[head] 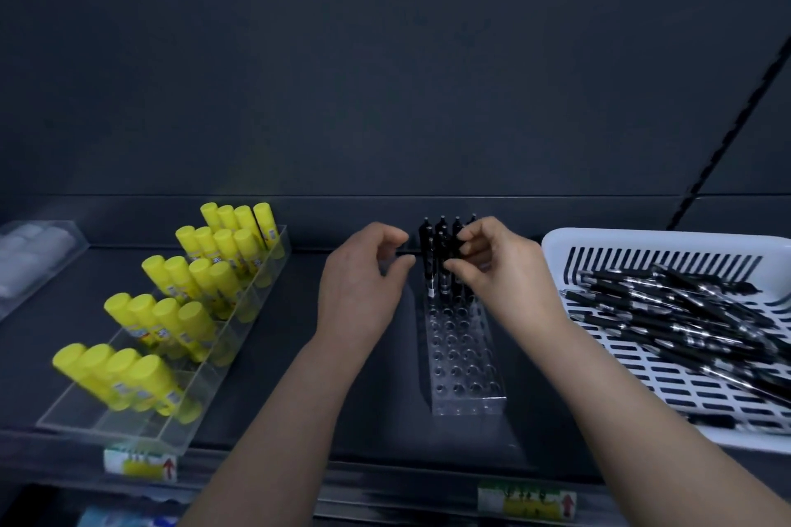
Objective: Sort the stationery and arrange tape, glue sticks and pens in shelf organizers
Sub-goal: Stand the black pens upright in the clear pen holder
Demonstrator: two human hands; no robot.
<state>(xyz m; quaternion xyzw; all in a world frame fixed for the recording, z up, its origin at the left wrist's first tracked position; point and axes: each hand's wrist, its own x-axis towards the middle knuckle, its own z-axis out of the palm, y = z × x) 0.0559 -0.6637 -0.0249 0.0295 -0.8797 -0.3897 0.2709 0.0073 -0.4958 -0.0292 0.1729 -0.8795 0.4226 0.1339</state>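
Where the dark shelf (pixel 55 312) runs across the frame, every item stands or lies on it, and both forearms reach in from the near edge.

1. White slotted basket (pixel 642 242): just right of the right hand, apart from it. Loose black pens (pixel 685 312) lie in it in an untidy heap.
2. Clear divided organizer (pixel 141 428): well left of the left hand, running away at a slant. Yellow glue sticks (pixel 184 282) stand tilted in it, four to a row. The nearest compartment holds none.
3. Clear tray (pixel 64 235): far left of the left hand, at the frame edge. It holds pale, blurred items; what they are cannot be told.
4. Clear pen holder (pixel 462 355): between the two hands and nearer the body than the fingertips. Its top is a grid of holes.
5. Left hand (pixel 359 291): just left of the holder's far end, fingers loosely curled, thumb and forefinger apart, nothing seen between them.
6. Right hand (pixel 501 270): at the holder's far end, thumb and curled fingers pinching the upright pens (pixel 428 252).
7. Upright pens: black, seated in the far rows only, between the two sets of fingertips.
8. Two edge labels (pixel 139 462): on the shelf front, below the forearms.
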